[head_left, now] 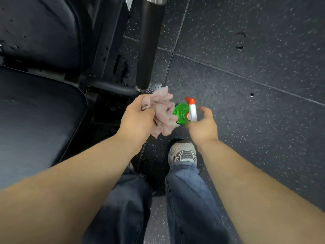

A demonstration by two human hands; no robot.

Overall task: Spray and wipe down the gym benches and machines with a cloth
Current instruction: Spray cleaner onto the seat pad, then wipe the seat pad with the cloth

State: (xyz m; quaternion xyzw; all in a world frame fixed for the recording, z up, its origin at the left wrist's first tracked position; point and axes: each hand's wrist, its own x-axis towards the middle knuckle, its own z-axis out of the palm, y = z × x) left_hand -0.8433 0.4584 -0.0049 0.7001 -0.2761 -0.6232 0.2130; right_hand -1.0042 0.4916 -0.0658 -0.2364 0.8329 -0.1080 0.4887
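Cloth (pixel 162 113) hung bunched in the left hand (pixel 139 120), which clenched it. Just right, the right hand (pixel 202 127) gripped the green spray bottle (pixel 181 111), nozzle pointing far. The droplet-specked bench pad (pixel 38 32) lay far left, nearer the cloth hand.

Blue jeans (pixel 191 199), grey-white sneaker (pixel 182 153), bare forearms

Speckled dark floor (pixel 246 124); on it, bench frame (pixel 112 88); grey sneaker (pixel 182 153)
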